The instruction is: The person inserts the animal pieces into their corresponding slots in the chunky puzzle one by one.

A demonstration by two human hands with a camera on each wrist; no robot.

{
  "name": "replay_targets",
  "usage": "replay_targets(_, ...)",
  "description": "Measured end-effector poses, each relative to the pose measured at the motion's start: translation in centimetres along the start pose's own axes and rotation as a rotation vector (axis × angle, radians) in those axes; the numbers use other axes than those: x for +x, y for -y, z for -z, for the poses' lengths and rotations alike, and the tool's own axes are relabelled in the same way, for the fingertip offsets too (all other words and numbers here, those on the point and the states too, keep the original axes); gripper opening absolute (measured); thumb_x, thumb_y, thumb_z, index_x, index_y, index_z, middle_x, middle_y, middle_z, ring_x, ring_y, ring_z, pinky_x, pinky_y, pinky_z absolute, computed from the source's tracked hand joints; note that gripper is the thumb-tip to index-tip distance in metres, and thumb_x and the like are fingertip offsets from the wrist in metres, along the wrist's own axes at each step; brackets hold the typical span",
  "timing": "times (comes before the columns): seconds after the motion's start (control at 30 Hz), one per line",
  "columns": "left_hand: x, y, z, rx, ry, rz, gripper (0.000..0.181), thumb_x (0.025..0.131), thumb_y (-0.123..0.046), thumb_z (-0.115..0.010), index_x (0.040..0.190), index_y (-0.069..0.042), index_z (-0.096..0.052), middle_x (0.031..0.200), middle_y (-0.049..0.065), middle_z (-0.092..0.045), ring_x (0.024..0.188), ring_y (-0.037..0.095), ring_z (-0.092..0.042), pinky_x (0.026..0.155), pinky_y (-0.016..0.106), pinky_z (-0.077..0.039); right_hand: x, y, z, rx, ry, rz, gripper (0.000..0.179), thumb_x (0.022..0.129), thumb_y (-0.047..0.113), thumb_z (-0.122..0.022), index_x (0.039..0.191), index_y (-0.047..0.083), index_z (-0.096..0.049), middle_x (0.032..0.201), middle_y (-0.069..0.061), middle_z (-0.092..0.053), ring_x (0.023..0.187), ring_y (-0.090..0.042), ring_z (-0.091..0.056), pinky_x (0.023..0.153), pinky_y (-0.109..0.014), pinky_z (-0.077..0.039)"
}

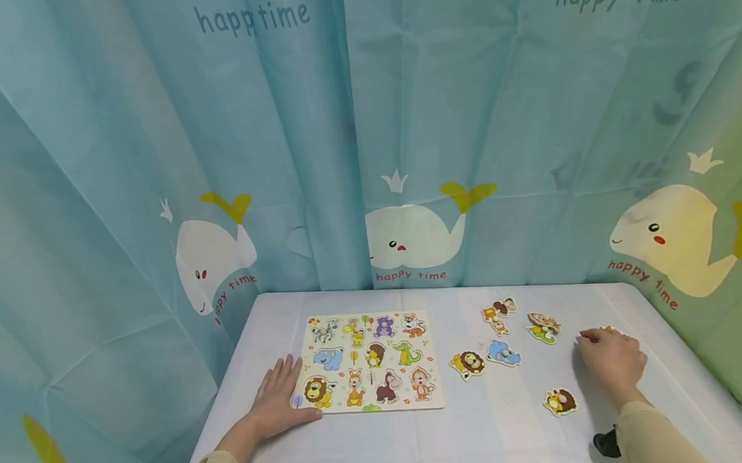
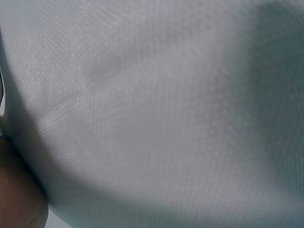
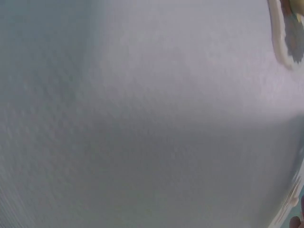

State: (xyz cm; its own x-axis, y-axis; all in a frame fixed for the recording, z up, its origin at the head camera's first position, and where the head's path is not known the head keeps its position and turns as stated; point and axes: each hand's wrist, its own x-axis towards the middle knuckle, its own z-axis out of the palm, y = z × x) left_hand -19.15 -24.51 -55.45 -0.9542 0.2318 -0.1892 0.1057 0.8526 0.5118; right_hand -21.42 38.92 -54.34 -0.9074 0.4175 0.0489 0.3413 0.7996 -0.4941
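Observation:
On the left of the table lies a wooden puzzle board (image 1: 368,397) printed with animals. My left hand (image 1: 278,406) rests spread beside it, fingertips at its left edge and thumb along the near left corner. My right hand (image 1: 612,365), fingers curled, is low over the right side of the table. Just beyond its knuckles a puzzle piece (image 1: 611,329) shows, mostly covered by the hand; I cannot tell whether the fingers grip it. In the right wrist view a pale piece edge (image 3: 290,199) appears beside the fingers (image 3: 295,222). A hedgehog piece (image 1: 559,402) lies left of this hand.
Between board and right hand lie a lion piece (image 1: 467,364), a blue elephant piece (image 1: 503,353), a crocodile piece (image 1: 543,333) overlapped by another, and a cluster of pieces (image 1: 497,314). A blue whale-print curtain (image 1: 315,157) hangs behind the table. The left wrist view shows mostly blurred white cloth.

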Motion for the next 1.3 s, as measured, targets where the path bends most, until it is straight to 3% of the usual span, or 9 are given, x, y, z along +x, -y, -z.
replay_targets(0.67,0.2,0.4,-0.4,-0.01,-0.017,-0.01,0.127,0.074,-0.07,-0.077,0.161,0.002,-0.02,0.169,0.024,-0.01,0.155,0.043,-0.001,0.125,0.057,0.0,1.1,-3.1,1.3,-0.024,-0.009,-0.115,0.042,0.097,0.02,-0.05,0.125,-0.009,-0.062,0.12,-0.038,-0.057,0.106,-0.057,-0.042,0.083,-0.067,-0.032)
replay_targets(0.93,-0.2,-0.1,0.1,-0.002,0.013,0.015,0.125,0.075,-0.068,-0.078,0.162,0.001,-0.019,0.169,0.023,-0.009,0.155,0.043,0.001,0.125,0.057,0.0,1.1,-3.2,1.5,-0.007,-0.026,-0.202,0.045,0.095,0.02,-0.045,0.126,-0.009,-0.06,0.122,-0.04,-0.054,0.111,-0.061,-0.04,0.087,-0.069,-0.032)
replay_targets(1.3,0.0,0.1,-0.1,-0.009,0.004,0.009,0.124,0.076,-0.066,-0.078,0.162,0.0,-0.02,0.169,0.023,-0.009,0.155,0.043,0.0,0.125,0.058,-0.001,1.8,-3.1,1.4,0.055,-0.048,-0.324,0.051,0.098,0.028,-0.041,0.13,-0.01,-0.054,0.127,-0.042,-0.048,0.119,-0.063,-0.037,0.097,-0.071,-0.028)
